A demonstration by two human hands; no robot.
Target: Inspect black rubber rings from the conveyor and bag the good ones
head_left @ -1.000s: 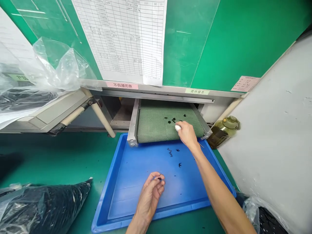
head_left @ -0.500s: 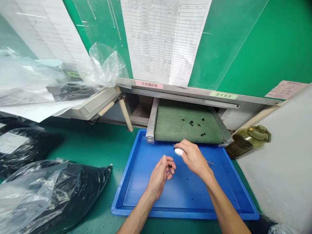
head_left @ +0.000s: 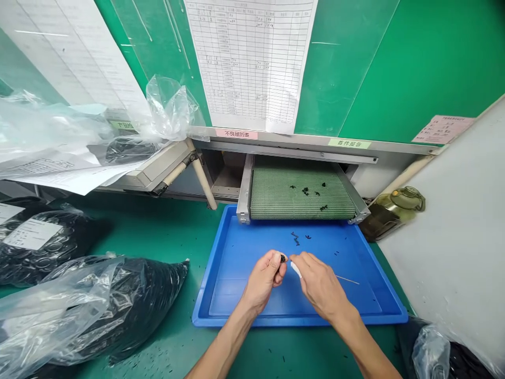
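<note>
My left hand (head_left: 265,279) is closed, pinching a small round black part (head_left: 282,258) between thumb and fingertips. Just right of it, my right hand (head_left: 321,284) is closed on a thin light-coloured stick (head_left: 347,279), whose back end sticks out behind the hand. White wrapping (head_left: 295,269) covers my right thumb. The fingertips of both hands nearly meet at the black part; the stick's front end is too small to make out. Both hands are over a blue tray (head_left: 205,295), where small black pieces (head_left: 295,239) lie beyond the fingers.
A green conveyor belt (head_left: 276,200) ends above the tray's far edge, carrying several black pieces. Filled plastic bags (head_left: 130,300) lie at left, and another bag (head_left: 432,350) at lower right. A bottle (head_left: 394,210) stands by the right wall. Papers (head_left: 59,173) overhang the left shelf.
My right hand has come back from the belt's edge to my left hand. The left hand's loosely curled fingers now pinch the black part upright. Pieces in the tray have come into view.
</note>
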